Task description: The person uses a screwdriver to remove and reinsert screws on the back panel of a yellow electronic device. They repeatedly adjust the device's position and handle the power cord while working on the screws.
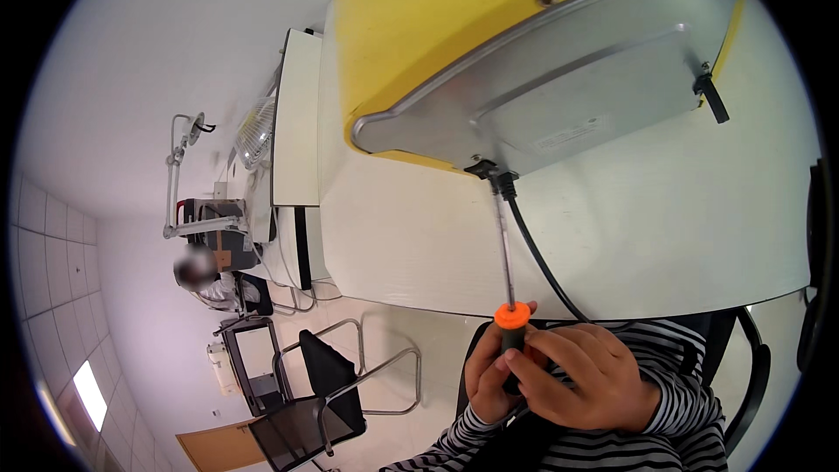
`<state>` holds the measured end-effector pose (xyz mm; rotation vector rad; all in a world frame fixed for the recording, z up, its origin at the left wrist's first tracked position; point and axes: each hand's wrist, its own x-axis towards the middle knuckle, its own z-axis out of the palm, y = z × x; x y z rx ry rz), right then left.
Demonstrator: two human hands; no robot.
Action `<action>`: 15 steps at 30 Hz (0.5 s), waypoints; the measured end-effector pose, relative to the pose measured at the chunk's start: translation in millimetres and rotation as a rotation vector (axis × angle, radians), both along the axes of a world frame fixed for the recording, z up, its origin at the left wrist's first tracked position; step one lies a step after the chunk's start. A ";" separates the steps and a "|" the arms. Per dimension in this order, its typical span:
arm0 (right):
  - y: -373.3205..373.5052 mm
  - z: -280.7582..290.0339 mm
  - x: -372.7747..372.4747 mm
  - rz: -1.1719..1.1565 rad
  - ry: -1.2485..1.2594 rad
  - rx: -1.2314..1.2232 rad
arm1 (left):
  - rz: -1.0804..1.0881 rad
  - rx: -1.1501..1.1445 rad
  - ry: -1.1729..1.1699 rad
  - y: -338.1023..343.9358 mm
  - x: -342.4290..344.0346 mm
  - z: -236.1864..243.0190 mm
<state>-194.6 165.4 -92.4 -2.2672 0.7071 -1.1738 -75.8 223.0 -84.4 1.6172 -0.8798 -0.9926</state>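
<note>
Head view shows me the left hand [487, 378] and right hand [603, 385], the fingers [561, 351] of both closed around the dark handle of an orange-collared screwdriver [513, 315]. I see its slim metal shaft reaching over the white surface [411, 236] to the underside edge of a yellow-and-silver casing [594, 96], beside a black plugged-in cable [540, 253]. Whether the tip touches, I cannot tell.

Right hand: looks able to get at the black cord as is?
Probably yes: the black cord runs down close to the right hand, nothing visible between. Its fingers are on the screwdriver, though, so some would likely need freeing.
</note>
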 end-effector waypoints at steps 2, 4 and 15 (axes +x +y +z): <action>0.5 0.8 -0.3 -0.024 -0.023 0.041 | -0.039 -0.010 -0.049 -1.0 0.3 -1.2; 0.0 2.2 -0.1 -0.043 -0.032 0.055 | -0.010 -0.009 0.032 -8.1 -5.3 5.5; 4.1 2.0 -2.6 -0.056 -0.029 0.064 | 0.001 -0.023 0.131 -2.3 -11.0 5.2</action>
